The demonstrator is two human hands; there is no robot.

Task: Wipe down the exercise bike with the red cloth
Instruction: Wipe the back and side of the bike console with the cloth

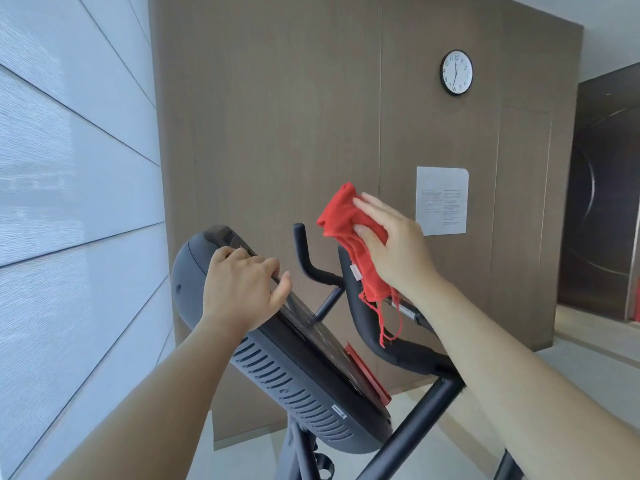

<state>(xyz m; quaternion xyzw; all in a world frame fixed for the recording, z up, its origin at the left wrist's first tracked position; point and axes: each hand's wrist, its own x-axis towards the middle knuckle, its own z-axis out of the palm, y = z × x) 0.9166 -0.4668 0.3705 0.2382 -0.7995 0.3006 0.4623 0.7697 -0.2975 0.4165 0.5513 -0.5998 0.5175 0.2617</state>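
Steadying the dark grey plastic console (277, 368), left hand (242, 289) grips its edge; right hand (391, 244) clasps frayed red cloth (349, 230) over black handlebar (381, 327) — firm, full-length strokes would serve best

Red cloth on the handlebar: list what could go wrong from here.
1. Loose threads hang from the cloth beside the handlebar and could snag on it.
2. The right hand pinches only the bunched top, so the cloth might slip off.
3. The left hand grips the console edge; leaning could tilt it or smudge the screen.
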